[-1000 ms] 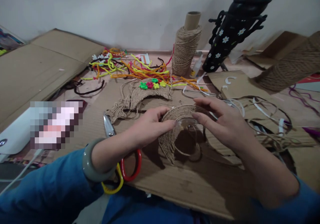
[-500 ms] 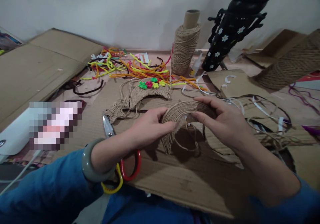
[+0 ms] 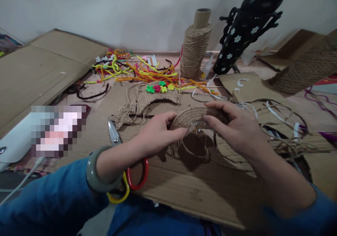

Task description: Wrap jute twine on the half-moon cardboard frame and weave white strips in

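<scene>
Both my hands hold a curved, arch-shaped piece wrapped in jute twine (image 3: 185,118) just above a sheet of cardboard (image 3: 184,190). My left hand (image 3: 158,134) pinches its left side with thumb and fingers. My right hand (image 3: 234,127) grips its right side from above. A loose loop of twine (image 3: 195,151) hangs under the piece. Behind it lies a second jute-wrapped piece (image 3: 155,97) decorated with small green, red and yellow flowers.
Scissors (image 3: 123,158) with red and yellow handles lie under my left wrist. A twine spool (image 3: 195,46) stands at the back, beside a black flowered object (image 3: 242,32). Coloured pipe cleaners (image 3: 137,72) are scattered behind. Another twine roll (image 3: 305,71) lies right. Paper strips and twine scraps (image 3: 284,123) litter the right side.
My hands have turned the jute arch slightly and brought its upper edge a little higher and flatter; my right fingers have shifted along its top. Nothing else moved.
</scene>
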Motion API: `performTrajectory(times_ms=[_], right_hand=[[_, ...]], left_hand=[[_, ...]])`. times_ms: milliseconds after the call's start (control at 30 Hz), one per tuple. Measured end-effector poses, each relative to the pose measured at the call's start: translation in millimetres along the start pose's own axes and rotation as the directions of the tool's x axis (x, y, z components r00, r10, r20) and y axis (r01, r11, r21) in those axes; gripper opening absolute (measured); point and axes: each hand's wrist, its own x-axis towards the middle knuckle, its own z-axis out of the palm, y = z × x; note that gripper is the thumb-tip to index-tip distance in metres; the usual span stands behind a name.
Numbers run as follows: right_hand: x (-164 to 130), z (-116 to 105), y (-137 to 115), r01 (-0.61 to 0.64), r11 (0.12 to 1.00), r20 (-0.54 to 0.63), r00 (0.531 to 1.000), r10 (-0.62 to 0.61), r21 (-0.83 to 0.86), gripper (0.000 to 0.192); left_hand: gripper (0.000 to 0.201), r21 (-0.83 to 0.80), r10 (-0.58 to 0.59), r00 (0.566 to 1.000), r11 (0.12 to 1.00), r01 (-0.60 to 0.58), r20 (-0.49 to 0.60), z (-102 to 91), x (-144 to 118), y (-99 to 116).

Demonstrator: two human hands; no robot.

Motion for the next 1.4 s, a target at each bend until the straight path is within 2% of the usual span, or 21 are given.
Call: performTrajectory(times_ms=[100,367,533,700,867,1000,1400], right_hand=[[-1.3,1.7,-2.8,0.013,1.0,0.007,1.0,-0.013,-0.005,0.03],[-5.0,6.1,-6.1,0.05,0.999,0.022,0.999,-0.049,-0.019,0.027],[-4.8,6.9,-5.5,0.035,0.999,0.033,0.999,-0.035,-0.004,0.026],[-4.6,4.5,-6.2,0.01,1.0,0.044,0.999,-0.01,-0.006,0.028],[-4.6,3.5,-6.8,0.107,0.994,0.106,0.989,-0.103,-0.032,0.032],[-4.7,4.1,-6.6,0.157,0.986,0.116,0.982,-0.149,-0.062,0.031],[-6.7,6.6,-10.8,-0.002,1.0,0.138,0.99,0.003,-0.007,0.029]], left_hand=[[0.029,0.093,0.027,0.997,0.995,-0.02,-0.071,0.9,0.0,-1.1],[0.023,0.213,0.047,0.993,0.977,-0.023,-0.109,2.4,0.9,2.0],[0.019,0.174,0.042,0.993,0.985,-0.023,-0.107,2.2,0.2,2.8],[0.028,0.055,-0.003,0.997,0.998,0.007,-0.072,1.2,0.7,0.8],[0.026,-0.085,0.001,1.0,0.996,-0.003,-0.028,2.6,0.9,0.7],[0.026,-0.079,0.024,1.0,0.997,-0.023,0.009,2.8,0.3,-0.2],[0.025,-0.048,0.009,0.998,0.999,-0.006,0.069,1.1,0.2,1.6]])
